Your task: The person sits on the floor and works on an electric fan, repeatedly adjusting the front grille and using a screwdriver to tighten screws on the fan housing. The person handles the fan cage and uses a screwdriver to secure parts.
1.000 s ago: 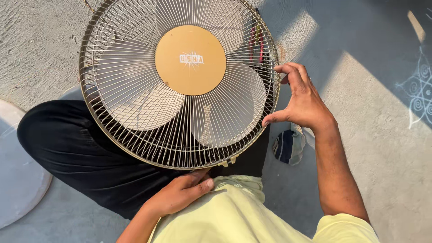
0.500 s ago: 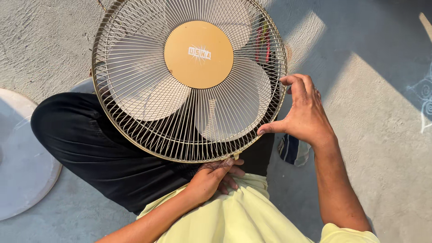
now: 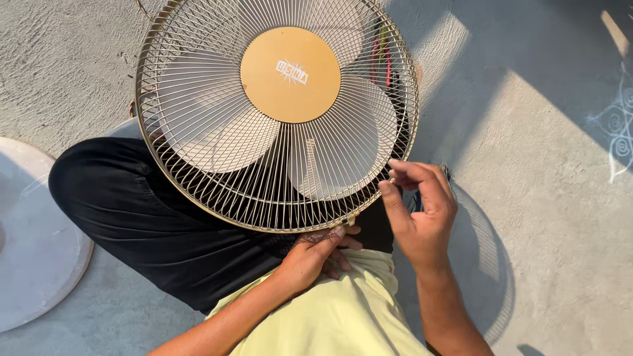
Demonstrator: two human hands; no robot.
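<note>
The fan [image 3: 277, 112] rests face-up on the person's lap, over the black trousers [image 3: 138, 217], as they sit on the concrete floor [image 3: 541, 132]. It looks fairly light for its width but awkward: the wire guard [image 3: 198, 171] is a cage of thin radial rods that probably flex under a hard squeeze, so the outer rim ring seems the better place to hold than the rods themselves. The metal rim is smooth and could slide in the palm; a pinch at the rim from two sides would likely keep it steady.

The right hand [image 3: 422, 217] sits at the lower right edge of the guard, fingers curled and partly closed, thumb and forefinger tips pinching at or just beside the rim; whether they truly clasp the wire cannot be told. The left hand [image 3: 316, 254] is under the bottom edge of the guard, fingers bent and touching the rim near a small clip there, resting on the yellow shirt [image 3: 330, 316].

The guard is a pale gold colour, round, with a flat tan centre disc [image 3: 290, 74]. Behind it show three broad, translucent whitish blades [image 3: 217, 138], and red and green wires [image 3: 381, 56] at the upper right. A round white base plate [image 3: 33, 237] lies on the floor to the left.
</note>
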